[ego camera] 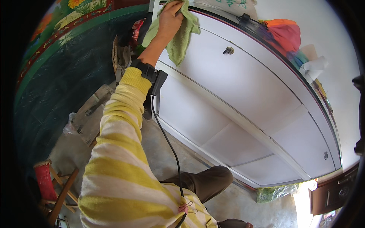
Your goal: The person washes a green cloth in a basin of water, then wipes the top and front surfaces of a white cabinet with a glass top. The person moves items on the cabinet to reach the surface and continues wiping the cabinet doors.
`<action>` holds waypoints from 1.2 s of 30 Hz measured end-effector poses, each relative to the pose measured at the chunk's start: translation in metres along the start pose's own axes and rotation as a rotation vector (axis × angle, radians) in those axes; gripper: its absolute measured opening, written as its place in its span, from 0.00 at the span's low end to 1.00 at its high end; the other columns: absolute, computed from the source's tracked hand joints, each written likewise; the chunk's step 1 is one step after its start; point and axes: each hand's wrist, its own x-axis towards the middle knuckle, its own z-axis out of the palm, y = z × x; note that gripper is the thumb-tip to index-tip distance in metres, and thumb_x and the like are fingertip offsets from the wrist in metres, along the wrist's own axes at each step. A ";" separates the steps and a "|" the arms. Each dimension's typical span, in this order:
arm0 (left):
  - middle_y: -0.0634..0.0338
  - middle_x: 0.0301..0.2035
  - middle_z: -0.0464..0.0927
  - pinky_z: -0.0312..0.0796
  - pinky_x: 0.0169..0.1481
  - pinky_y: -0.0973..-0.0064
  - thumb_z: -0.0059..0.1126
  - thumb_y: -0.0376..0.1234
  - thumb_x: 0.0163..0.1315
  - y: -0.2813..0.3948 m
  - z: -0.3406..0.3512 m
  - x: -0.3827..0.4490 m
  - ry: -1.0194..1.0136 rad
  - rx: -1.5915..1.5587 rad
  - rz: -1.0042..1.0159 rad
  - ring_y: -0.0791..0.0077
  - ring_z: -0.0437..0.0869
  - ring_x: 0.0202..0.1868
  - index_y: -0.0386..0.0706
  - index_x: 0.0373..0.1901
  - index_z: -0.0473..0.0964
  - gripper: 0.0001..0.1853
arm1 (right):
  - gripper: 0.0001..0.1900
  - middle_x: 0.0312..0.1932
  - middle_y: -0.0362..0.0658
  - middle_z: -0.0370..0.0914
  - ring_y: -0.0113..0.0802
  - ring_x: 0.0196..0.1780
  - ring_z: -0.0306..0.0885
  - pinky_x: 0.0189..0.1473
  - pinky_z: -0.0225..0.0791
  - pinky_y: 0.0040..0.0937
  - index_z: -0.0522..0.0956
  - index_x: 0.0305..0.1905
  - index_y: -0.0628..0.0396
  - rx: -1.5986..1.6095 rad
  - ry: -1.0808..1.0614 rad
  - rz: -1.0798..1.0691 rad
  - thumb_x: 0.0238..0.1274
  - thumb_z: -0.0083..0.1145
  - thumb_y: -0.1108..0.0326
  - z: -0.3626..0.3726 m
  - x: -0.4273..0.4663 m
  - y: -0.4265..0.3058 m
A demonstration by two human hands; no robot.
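Observation:
My left hand [171,21], in a yellow-and-white striped sleeve, grips a light green cloth [182,47]. The cloth lies against the upper left corner of a white cabinet [228,77] and hangs down over its front. Dark seams divide the cabinet front into panels. A lock with a key-like metal piece [228,50] sits in the upper panel, and a second lock [326,155] is at the far right. Around my left wrist is a black strap with a device [152,75], from which a black cable [172,145] runs down to my chest. My right hand is out of view.
On the cabinet top lie a multicoloured fabric bundle [285,35] and white paper [315,67]. Left are wooden boards [89,114], a wooden folding stool with red fabric [45,182] and a dark tiled wall [65,79]. A plastic bag [275,193] lies by the cabinet's right end.

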 end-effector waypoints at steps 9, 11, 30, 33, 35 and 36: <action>0.48 0.64 0.51 0.44 0.68 0.56 0.46 0.41 0.62 -0.127 0.034 -0.013 0.385 0.630 -0.134 0.55 0.52 0.66 0.40 0.60 0.60 0.26 | 0.19 0.46 0.54 0.75 0.49 0.49 0.72 0.51 0.65 0.40 0.76 0.48 0.56 0.241 -0.053 0.406 0.62 0.44 0.55 -0.005 -0.002 -0.005; 0.51 0.69 0.37 0.38 0.69 0.57 0.47 0.48 0.61 -0.158 0.043 -0.011 0.081 0.649 -0.334 0.55 0.40 0.70 0.44 0.67 0.49 0.36 | 0.20 0.45 0.53 0.76 0.48 0.48 0.73 0.51 0.65 0.40 0.76 0.48 0.56 0.177 -0.036 0.302 0.62 0.44 0.54 -0.009 -0.003 -0.012; 0.44 0.67 0.42 0.39 0.70 0.55 0.53 0.35 0.52 0.039 0.104 -0.077 -0.084 0.744 0.084 0.51 0.44 0.69 0.36 0.58 0.61 0.30 | 0.21 0.45 0.53 0.77 0.48 0.48 0.73 0.51 0.65 0.39 0.78 0.47 0.55 0.202 -0.052 0.491 0.61 0.45 0.51 -0.027 0.003 -0.045; 0.44 0.64 0.50 0.52 0.61 0.53 0.47 0.34 0.59 0.003 0.094 -0.079 -0.211 0.844 0.073 0.46 0.58 0.59 0.36 0.62 0.57 0.29 | 0.21 0.44 0.52 0.77 0.48 0.47 0.74 0.51 0.64 0.40 0.78 0.47 0.55 0.210 -0.003 0.466 0.61 0.44 0.50 -0.030 0.001 -0.053; 0.44 0.64 0.51 0.53 0.61 0.52 0.47 0.35 0.58 -0.019 0.081 -0.081 -0.017 0.789 0.098 0.47 0.62 0.57 0.33 0.59 0.60 0.27 | 0.21 0.44 0.52 0.77 0.48 0.47 0.74 0.52 0.64 0.40 0.78 0.47 0.54 0.276 0.025 0.455 0.61 0.44 0.50 -0.028 0.000 -0.050; 0.44 0.64 0.50 0.51 0.62 0.52 0.47 0.36 0.58 -0.029 0.072 -0.081 0.027 0.740 0.081 0.47 0.60 0.58 0.34 0.60 0.59 0.28 | 0.21 0.44 0.52 0.77 0.48 0.47 0.73 0.52 0.64 0.40 0.78 0.47 0.54 0.305 0.040 0.469 0.61 0.44 0.50 -0.025 0.000 -0.047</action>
